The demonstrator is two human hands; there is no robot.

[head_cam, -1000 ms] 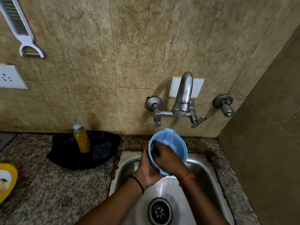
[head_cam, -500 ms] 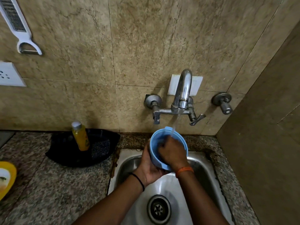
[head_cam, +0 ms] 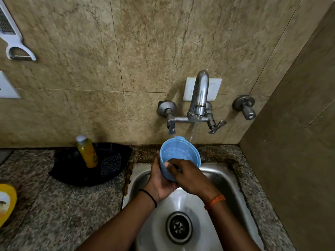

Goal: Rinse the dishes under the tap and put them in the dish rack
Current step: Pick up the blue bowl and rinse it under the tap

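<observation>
A light blue plastic cup (head_cam: 178, 151) with a small tab on its far rim is held over the steel sink (head_cam: 230, 178), mouth tilted toward me. Water from the wall tap (head_cam: 199, 95) streams onto its right inner side and pools inside. My left hand (head_cam: 159, 183) cups it from below and the left. My right hand (head_cam: 190, 176) lies across its near rim, thumb on the front edge. No dish rack is in view.
On the granite counter to the left, a black tray (head_cam: 72, 169) holds a yellow bottle (head_cam: 88, 153) and a dark scrub pad (head_cam: 111, 164). A yellow dish (head_cam: 7, 201) shows at the left edge. A second valve (head_cam: 244, 106) and a side wall stand on the right. The drain (head_cam: 179, 227) is below.
My right hand has come out of the cup's mouth and now rests on the near rim. The cup's inside with pooled water is exposed under the stream.
</observation>
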